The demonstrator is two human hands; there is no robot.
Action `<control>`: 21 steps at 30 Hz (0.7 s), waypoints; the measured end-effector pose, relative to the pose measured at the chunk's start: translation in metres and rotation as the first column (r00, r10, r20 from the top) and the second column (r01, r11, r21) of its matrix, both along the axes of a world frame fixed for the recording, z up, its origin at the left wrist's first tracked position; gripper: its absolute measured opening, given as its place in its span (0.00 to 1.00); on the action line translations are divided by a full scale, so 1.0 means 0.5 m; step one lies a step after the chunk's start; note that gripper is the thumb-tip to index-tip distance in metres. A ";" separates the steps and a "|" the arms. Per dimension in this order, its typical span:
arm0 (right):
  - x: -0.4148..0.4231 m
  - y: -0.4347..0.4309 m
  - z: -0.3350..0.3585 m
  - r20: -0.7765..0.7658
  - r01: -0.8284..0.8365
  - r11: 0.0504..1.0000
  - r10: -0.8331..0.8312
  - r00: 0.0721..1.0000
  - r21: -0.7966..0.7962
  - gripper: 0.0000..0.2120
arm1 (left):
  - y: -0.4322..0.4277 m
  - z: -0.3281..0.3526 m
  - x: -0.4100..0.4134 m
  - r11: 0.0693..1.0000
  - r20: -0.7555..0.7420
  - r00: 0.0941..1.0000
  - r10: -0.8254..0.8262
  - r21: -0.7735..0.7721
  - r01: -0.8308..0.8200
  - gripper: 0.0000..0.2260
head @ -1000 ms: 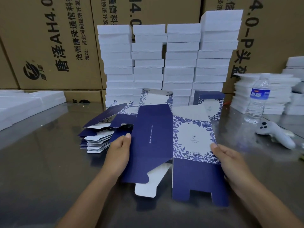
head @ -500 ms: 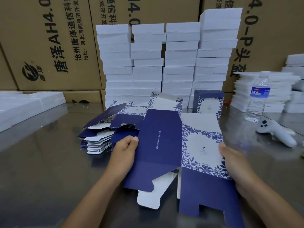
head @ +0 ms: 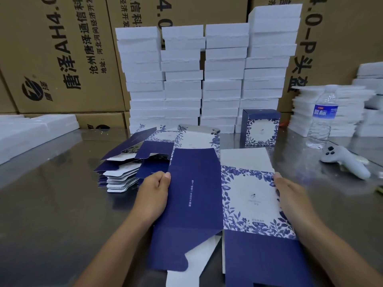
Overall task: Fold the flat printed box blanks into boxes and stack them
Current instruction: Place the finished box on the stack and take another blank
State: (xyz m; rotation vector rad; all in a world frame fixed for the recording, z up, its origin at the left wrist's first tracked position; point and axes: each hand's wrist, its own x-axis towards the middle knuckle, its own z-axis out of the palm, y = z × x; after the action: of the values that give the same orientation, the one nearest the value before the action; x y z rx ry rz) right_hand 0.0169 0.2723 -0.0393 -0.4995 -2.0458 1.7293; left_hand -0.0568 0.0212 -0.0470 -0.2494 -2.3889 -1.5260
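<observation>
A flat box blank (head: 219, 206), navy with a white panel framed in blue flowers, is held in front of me over the metal table (head: 51, 204). My left hand (head: 154, 195) grips its left navy edge. My right hand (head: 290, 201) presses its right floral edge. Behind the left hand lies a fanned pile of more flat blanks (head: 124, 172). One folded box (head: 261, 127) stands upright at the back, right of centre.
Tall stacks of white foam trays (head: 207, 79) stand against brown cartons (head: 62, 54) at the back. More white trays (head: 331, 110) and a water bottle (head: 323, 117) are on the right. A grey controller (head: 345, 161) lies right of the blank. White foam (head: 31, 129) sits far left.
The blank has come closer to me and lower in view, with both hands still on its side edges. The camera has tilted slightly.
</observation>
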 end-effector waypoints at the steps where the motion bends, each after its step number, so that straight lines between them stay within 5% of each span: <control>1: 0.000 0.004 -0.001 -0.017 0.022 1.000 -0.022 1.000 0.017 0.24 | 0.001 -0.001 0.001 1.000 0.018 1.000 -0.015 0.011 0.015 0.17; 7: -0.012 0.015 -0.012 -0.027 0.025 0.998 -0.024 0.999 0.054 0.17 | -0.001 -0.001 0.015 0.954 0.190 0.972 -0.136 0.290 0.077 0.23; 12: -0.003 0.003 -0.005 -0.053 -0.007 1.000 0.008 0.999 0.009 0.16 | -0.004 0.004 0.012 0.951 0.159 0.985 -0.074 0.307 0.022 0.21; 17: -0.001 0.005 0.002 -0.011 0.013 0.998 -0.013 1.000 -0.056 0.24 | -0.006 0.013 0.024 0.950 0.215 0.968 -0.132 0.306 0.061 0.18; 21: -0.004 0.012 -0.003 -0.015 0.043 0.999 -0.043 0.999 -0.002 0.21 | 0.002 0.021 0.038 0.907 0.287 0.937 -0.201 0.415 0.068 0.18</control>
State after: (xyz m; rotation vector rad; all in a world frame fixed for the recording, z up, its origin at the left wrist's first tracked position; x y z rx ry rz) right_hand 0.0147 0.2785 -0.0408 -0.5255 -2.0084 1.7050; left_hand -0.0380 0.0223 -0.0366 -0.0780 -2.2483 -2.2308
